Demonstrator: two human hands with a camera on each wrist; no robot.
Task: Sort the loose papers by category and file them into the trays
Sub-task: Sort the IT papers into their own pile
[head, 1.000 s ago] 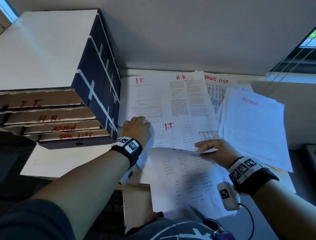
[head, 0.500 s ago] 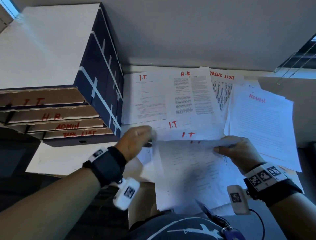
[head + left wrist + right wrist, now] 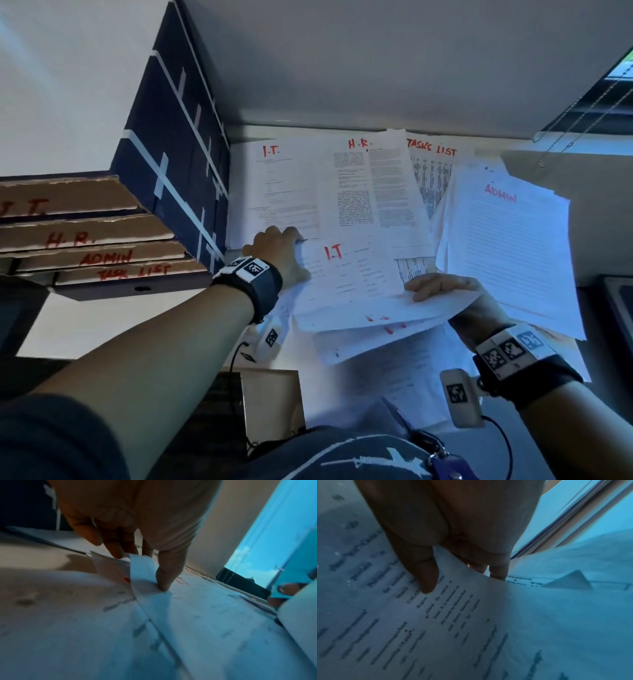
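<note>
Four stacked cardboard trays at the left read I.T. (image 3: pixel 68 202), H.R. (image 3: pixel 85 236), ADMIN (image 3: pixel 102 257) and TASK LIST (image 3: pixel 130 272). Paper piles on the desk are headed I.T. (image 3: pixel 284 185), H.R. (image 3: pixel 370 192), TASKS LIST (image 3: pixel 431 161) and ADMIN (image 3: pixel 507 246). My left hand (image 3: pixel 291 241) (image 3: pixel 140 570) pinches the top left corner of a loose I.T. sheet (image 3: pixel 346 274), just below the I.T. pile. My right hand (image 3: pixel 431 287) (image 3: pixel 462 580) grips a fanned bundle of sheets (image 3: pixel 383 325) by its right edge, thumb on top and fingers underneath.
The tray stack is a dark blue box with white tape strips (image 3: pixel 178 164), close against the I.T. pile. A wall runs behind the desk, with window blinds (image 3: pixel 589 113) at the upper right. A cardboard box (image 3: pixel 270 401) sits below the desk edge, a dark object (image 3: pixel 620 301) at the far right.
Half a second ago both hands held the bundle up near me. Since then my left hand has drawn an I.T. sheet forward and left towards the I.T. pile. The right hand barely shifted.
</note>
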